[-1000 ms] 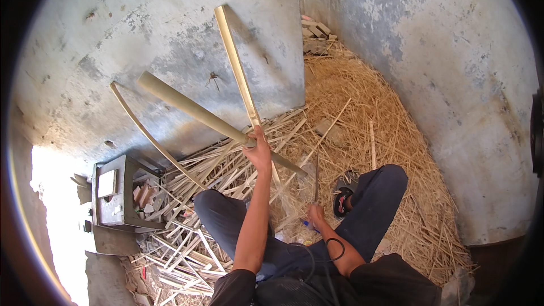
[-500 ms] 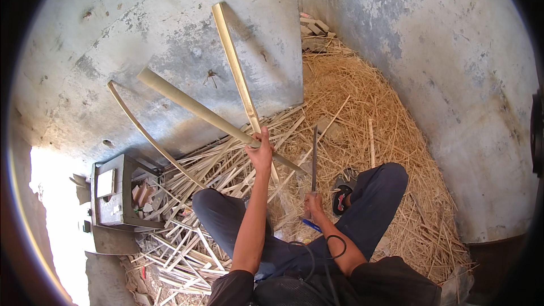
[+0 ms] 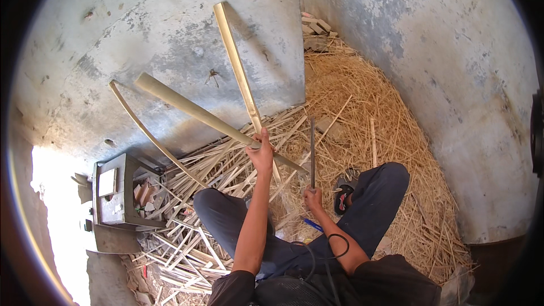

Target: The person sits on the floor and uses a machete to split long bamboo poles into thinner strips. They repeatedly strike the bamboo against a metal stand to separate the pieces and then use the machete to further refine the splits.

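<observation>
My left hand [image 3: 262, 152] is closed round a greenish bamboo pole [image 3: 187, 105], which slants from the upper left down towards the middle. A pale split bamboo piece [image 3: 238, 62] runs upward past the same hand, its hollow side showing. Whether my fingers also grip that piece, I cannot tell. My right hand [image 3: 313, 197] is closed on a long, narrow-bladed knife [image 3: 312, 153]. Its handle is hidden in my fist, and the dark blade points away from me. The pole's lower end lies just left of the blade, with a small gap showing.
Bamboo strips [image 3: 187, 249] lie heaped at left and under my legs. Thin shavings [image 3: 362, 96] cover the floor at right. A curved strip [image 3: 153, 136] rises near an overturned wooden stool [image 3: 116, 192]. Grey walls [image 3: 408, 51] enclose the corner. A black cable [image 3: 338, 237] loops over my right forearm.
My right hand has moved slightly up and away with the knife, and the blade looks turned a little. The left hand and the bamboo pole have hardly moved.
</observation>
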The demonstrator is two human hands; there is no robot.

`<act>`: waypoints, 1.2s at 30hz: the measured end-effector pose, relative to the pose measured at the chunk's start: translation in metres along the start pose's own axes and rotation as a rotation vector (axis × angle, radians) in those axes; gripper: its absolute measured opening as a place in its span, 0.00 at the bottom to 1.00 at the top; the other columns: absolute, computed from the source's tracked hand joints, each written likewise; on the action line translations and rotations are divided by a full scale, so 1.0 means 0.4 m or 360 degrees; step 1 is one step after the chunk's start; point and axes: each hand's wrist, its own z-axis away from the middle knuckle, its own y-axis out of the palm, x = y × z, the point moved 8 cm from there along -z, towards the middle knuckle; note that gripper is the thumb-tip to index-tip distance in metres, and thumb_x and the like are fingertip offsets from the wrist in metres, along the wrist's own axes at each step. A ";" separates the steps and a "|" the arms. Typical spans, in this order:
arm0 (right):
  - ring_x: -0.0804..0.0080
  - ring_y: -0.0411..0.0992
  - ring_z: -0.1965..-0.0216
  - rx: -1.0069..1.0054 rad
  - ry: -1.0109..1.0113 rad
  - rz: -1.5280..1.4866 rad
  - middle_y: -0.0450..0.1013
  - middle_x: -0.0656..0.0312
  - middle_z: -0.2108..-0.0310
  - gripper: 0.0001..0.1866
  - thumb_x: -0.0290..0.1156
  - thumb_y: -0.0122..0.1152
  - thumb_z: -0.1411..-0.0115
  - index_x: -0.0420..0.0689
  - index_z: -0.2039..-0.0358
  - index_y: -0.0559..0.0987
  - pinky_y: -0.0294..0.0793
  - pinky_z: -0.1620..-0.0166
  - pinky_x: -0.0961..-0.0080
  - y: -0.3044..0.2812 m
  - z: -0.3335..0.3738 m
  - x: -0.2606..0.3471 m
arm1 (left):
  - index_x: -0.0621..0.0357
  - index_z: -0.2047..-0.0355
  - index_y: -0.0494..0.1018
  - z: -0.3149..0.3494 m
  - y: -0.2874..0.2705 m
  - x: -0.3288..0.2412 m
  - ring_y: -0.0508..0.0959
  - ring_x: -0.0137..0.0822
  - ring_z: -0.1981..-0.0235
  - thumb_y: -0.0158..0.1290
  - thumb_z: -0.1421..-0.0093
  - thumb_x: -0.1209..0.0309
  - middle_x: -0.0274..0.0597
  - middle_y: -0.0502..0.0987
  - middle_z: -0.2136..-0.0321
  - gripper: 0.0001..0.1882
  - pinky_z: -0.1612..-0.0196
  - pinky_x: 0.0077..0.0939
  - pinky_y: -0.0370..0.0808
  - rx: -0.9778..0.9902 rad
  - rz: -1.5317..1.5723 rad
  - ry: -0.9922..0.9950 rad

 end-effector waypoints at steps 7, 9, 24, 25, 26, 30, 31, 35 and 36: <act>0.73 0.63 0.87 -0.0111 0.0713 0.0232 0.66 0.65 0.85 0.07 0.27 0.56 0.45 0.44 0.79 0.72 0.60 0.83 0.68 -0.034 0.110 -0.084 | 0.52 0.84 0.64 0.005 0.005 -0.009 0.64 0.22 0.90 0.62 0.34 0.57 0.28 0.64 0.91 0.26 0.84 0.22 0.65 0.0058 -0.0009 0.0052; 0.72 0.63 0.87 -0.0222 0.0404 0.0537 0.67 0.65 0.85 0.08 0.29 0.57 0.44 0.43 0.79 0.72 0.61 0.83 0.68 -0.009 0.065 -0.017 | 0.51 0.84 0.63 0.006 0.004 0.002 0.64 0.22 0.90 0.62 0.34 0.57 0.28 0.64 0.91 0.27 0.84 0.21 0.65 0.0037 0.0033 -0.0002; 0.72 0.64 0.87 -0.0106 0.0280 0.0235 0.67 0.64 0.86 0.08 0.29 0.58 0.45 0.41 0.79 0.76 0.57 0.84 0.69 0.001 0.042 -0.081 | 0.52 0.84 0.62 -0.001 -0.004 0.002 0.63 0.21 0.89 0.61 0.33 0.59 0.27 0.63 0.90 0.26 0.84 0.21 0.59 -0.0009 -0.0010 0.0011; 0.72 0.64 0.87 -0.0095 0.0346 0.0305 0.67 0.63 0.86 0.08 0.29 0.58 0.45 0.41 0.79 0.76 0.57 0.85 0.69 -0.004 0.047 -0.087 | 0.52 0.84 0.63 -0.001 -0.001 0.003 0.64 0.21 0.89 0.61 0.33 0.59 0.27 0.64 0.90 0.26 0.84 0.21 0.60 -0.0002 -0.0033 0.0025; 0.72 0.64 0.87 -0.0097 0.0413 0.0379 0.68 0.63 0.86 0.08 0.29 0.58 0.44 0.40 0.78 0.77 0.58 0.85 0.69 -0.029 0.051 -0.119 | 0.52 0.84 0.63 0.001 0.004 0.007 0.64 0.21 0.89 0.61 0.33 0.59 0.27 0.64 0.89 0.26 0.84 0.21 0.60 0.0005 0.0002 0.0003; 0.60 0.72 0.78 -0.0123 0.0718 0.0633 0.73 0.53 0.80 0.13 0.34 0.59 0.45 0.35 0.77 0.79 0.66 0.72 0.59 -0.098 0.120 -0.226 | 0.52 0.84 0.64 0.000 -0.006 0.007 0.65 0.21 0.89 0.61 0.33 0.59 0.29 0.66 0.89 0.25 0.84 0.22 0.62 0.0026 0.0080 -0.0017; 0.62 0.70 0.81 -0.0185 0.0730 0.0549 0.72 0.55 0.81 0.12 0.34 0.59 0.45 0.37 0.77 0.78 0.65 0.75 0.60 -0.103 0.121 -0.220 | 0.52 0.83 0.65 0.005 -0.005 0.009 0.65 0.21 0.89 0.61 0.33 0.59 0.29 0.67 0.88 0.25 0.84 0.22 0.63 0.0040 0.0090 -0.0022; 0.65 0.68 0.85 -0.0461 0.0567 0.0408 0.70 0.58 0.84 0.11 0.34 0.61 0.44 0.40 0.76 0.78 0.68 0.78 0.62 -0.099 0.060 -0.132 | 0.49 0.81 0.64 -0.028 -0.076 -0.009 0.70 0.22 0.89 0.59 0.32 0.60 0.30 0.66 0.90 0.23 0.85 0.18 0.67 -0.0045 0.0106 -0.0078; 0.64 0.69 0.85 -0.0535 0.0470 0.0413 0.71 0.58 0.84 0.11 0.35 0.62 0.44 0.40 0.76 0.78 0.70 0.77 0.61 -0.091 0.032 -0.089 | 0.49 0.81 0.64 -0.045 -0.101 -0.025 0.69 0.22 0.89 0.58 0.31 0.59 0.29 0.66 0.90 0.23 0.85 0.18 0.67 -0.0101 0.0133 -0.0063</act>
